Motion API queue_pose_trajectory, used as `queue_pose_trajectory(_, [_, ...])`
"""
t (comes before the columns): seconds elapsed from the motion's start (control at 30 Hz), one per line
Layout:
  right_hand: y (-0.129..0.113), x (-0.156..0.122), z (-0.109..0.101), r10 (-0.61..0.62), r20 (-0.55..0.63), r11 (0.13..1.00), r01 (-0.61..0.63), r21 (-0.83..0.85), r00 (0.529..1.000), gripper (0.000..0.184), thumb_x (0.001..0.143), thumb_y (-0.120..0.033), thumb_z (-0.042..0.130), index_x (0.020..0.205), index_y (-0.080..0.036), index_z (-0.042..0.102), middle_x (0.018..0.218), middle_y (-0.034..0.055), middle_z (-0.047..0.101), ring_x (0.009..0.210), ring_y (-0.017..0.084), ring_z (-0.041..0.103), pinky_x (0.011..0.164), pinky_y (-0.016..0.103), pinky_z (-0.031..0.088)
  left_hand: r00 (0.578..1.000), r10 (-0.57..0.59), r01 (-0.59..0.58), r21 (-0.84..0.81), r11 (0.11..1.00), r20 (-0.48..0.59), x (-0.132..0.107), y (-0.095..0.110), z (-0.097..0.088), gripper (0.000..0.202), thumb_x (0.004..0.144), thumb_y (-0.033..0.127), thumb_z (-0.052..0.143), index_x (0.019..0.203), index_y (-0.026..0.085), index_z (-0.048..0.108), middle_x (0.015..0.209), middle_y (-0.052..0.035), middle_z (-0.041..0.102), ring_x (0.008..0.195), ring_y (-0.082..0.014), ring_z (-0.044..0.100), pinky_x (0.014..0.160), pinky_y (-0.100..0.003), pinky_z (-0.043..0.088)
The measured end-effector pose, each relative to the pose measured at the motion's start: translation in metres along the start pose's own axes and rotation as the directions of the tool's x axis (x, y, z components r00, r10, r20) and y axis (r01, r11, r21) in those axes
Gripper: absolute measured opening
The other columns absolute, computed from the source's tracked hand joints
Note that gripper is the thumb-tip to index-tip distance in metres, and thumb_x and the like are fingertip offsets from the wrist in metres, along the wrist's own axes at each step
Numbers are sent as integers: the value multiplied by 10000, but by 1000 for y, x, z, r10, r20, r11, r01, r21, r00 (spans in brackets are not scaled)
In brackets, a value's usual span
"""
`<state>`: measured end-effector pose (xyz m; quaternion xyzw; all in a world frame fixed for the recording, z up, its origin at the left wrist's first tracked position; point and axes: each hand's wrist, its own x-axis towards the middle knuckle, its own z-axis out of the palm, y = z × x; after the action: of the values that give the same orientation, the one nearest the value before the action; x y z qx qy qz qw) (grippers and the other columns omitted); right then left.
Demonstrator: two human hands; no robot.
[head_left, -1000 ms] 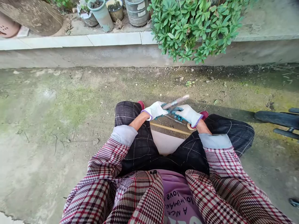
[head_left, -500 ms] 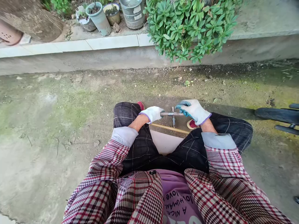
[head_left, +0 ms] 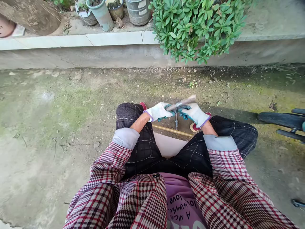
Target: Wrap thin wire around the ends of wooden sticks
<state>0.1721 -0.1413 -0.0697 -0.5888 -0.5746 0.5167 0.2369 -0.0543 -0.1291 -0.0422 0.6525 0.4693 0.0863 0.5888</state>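
My left hand (head_left: 159,112), in a white glove with blue-green fingers, is closed around the left end of a wooden stick (head_left: 189,99) wound with wire. The stick tilts up to the right, its far end free and slightly blurred. Below it a thinner upright piece (head_left: 176,121), also wire-wrapped, meets it in a T or cross shape. My right hand (head_left: 194,113), gloved alike, has its fingers curled in against the joint, under the stick. Exactly what its fingertips pinch is hidden. A yellowish rod (head_left: 172,129) lies across, just under the upright piece.
A pale flat surface (head_left: 169,145) shows between my legs. Ahead runs a low concrete ledge (head_left: 114,39) with pots, a metal bucket (head_left: 138,12) and a leafy bush (head_left: 197,28) hanging over it. At the right is a dark wheel (head_left: 276,118) on the concrete ground (head_left: 59,101).
The stick has swung from nearly level to tilted, its right end rising away from me. My right hand has shifted left from that end to the joint. My left hand has moved slightly right.
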Motion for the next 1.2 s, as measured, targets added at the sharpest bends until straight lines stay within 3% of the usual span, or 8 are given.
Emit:
queue_pose_trajectory(0.13, [-21, -14, 7, 51, 135, 998, -57, 40, 990, 186, 733, -352, 721, 718, -168, 711, 656, 34, 691, 521, 128, 565, 508, 252, 481, 979, 13, 57, 336, 940, -203, 12, -7, -4, 250, 862, 276, 601, 1022, 134, 731, 776, -26, 678, 657, -132, 580, 617, -226, 462])
queue_pose_trajectory(0.27, [-30, -23, 1, 30, 231, 999, -38, 31, 972, 218, 726, -376, 747, 761, -160, 746, 670, 39, 704, 531, 131, 578, 514, 247, 500, 990, -28, 119, 707, 697, -139, 20, -15, -3, 292, 907, 272, 578, 1127, 179, 745, 1059, -94, 764, 947, -219, 700, 875, -287, 520])
queue_pose_trajectory(0.43, [-23, -24, -12, 14, 185, 1000, -16, 10, 983, 202, 733, -392, 759, 714, -192, 738, 609, 16, 666, 522, 125, 539, 476, 238, 462, 989, -139, 118, 830, 546, -49, 17, -17, 5, 340, 917, 235, 541, 1191, 197, 738, 1091, -118, 766, 1019, -250, 720, 891, -308, 525])
queue_pose_trajectory(0.53, [-16, -19, -18, 0, 51, 999, -1, 36, 999, 231, 693, -416, 764, 704, -187, 737, 591, 4, 641, 502, 116, 508, 433, 229, 411, 994, -80, -9, 807, 591, 70, 13, -15, 9, 301, 896, 273, 581, 1130, 200, 755, 1039, -89, 768, 952, -222, 710, 840, -273, 511])
queue_pose_trajectory(0.67, [-8, -12, -22, 35, -92, 989, -22, 146, 995, 298, 667, -495, 817, 706, -214, 726, 644, 29, 684, 532, 139, 547, 433, 249, 444, 974, 4, -143, 597, 789, 228, 10, -7, 9, 210, 821, 285, 646, 962, 177, 759, 809, -7, 709, 719, -142, 597, 654, -228, 439])
queue_pose_trajectory(0.9, [-8, -6, -15, 32, -30, 970, -24, 242, 999, 321, 618, -480, 872, 688, -213, 707, 665, 37, 699, 567, 149, 576, 462, 257, 461, 968, 66, -95, 107, 990, 241, -3, 3, 5, 162, 758, 270, 677, 862, 158, 729, 621, 30, 582, 522, -77, 450, 483, -198, 329])
queue_pose_trajectory(1.07, [-21, -8, 7, 76, 34, 980, -81, 183, 997, 294, 644, -410, 833, 632, -189, 638, 546, -2, 613, 455, 102, 482, 426, 238, 413, 999, -45, 45, 4, 999, 16, 3, 0, 1, 244, 811, 278, 643, 1003, 146, 715, 636, 28, 586, 473, -77, 457, 453, -192, 362])
queue_pose_trajectory(1.2, [-29, -15, 15, 102, 130, 987, -117, 110, 986, 270, 672, -385, 825, 638, -175, 658, 565, 8, 648, 458, 91, 505, 427, 210, 422, 975, -60, 138, 373, 917, -212, 16, -8, -6, 241, 872, 264, 610, 1040, 143, 733, 798, -39, 703, 666, -135, 614, 640, -229, 489])
